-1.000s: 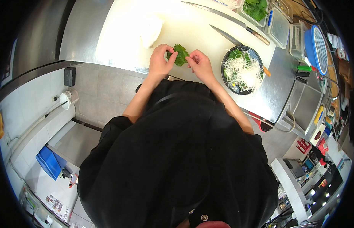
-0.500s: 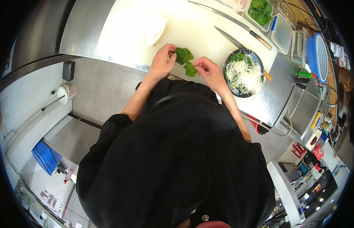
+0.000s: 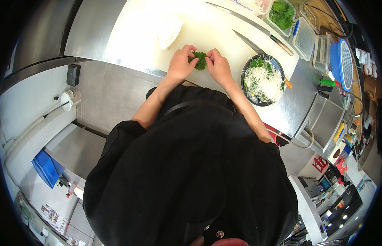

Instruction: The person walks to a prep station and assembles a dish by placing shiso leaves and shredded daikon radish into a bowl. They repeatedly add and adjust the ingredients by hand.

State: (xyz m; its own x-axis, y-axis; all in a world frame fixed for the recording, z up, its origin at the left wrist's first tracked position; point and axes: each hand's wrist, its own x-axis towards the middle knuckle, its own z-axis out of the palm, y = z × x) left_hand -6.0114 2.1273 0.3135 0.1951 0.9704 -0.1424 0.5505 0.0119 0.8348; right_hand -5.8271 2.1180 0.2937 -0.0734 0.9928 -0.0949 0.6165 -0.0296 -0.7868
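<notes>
Serrated green shiso leaves (image 3: 200,61) are pinched between my two hands above the near edge of a pale cutting board (image 3: 135,49). My left hand (image 3: 181,63) grips their left side with thumb and fingers. At the opposite side, the fingertips of my right hand (image 3: 219,67) close on the leaf edge. Just right of that hand stands a round black bowl (image 3: 244,84), filled with white shreds (image 3: 264,82) like radish over green leaves. A white cloth-like bundle (image 3: 171,33), washed out by glare, lies beyond my left hand.
A long knife (image 3: 248,21) lies across the board's far right. Another knife (image 3: 247,41) passes behind the bowl. A container of green leaves (image 3: 281,15), a lidded box (image 3: 304,37) and a blue basket (image 3: 336,61) line the far right. The steel sink (image 3: 324,117) lies right.
My hands have come closer together. The two leaves, held apart before, now overlap in one bunch between my fingertips. The bowl, knives and white bundle have stayed put.
</notes>
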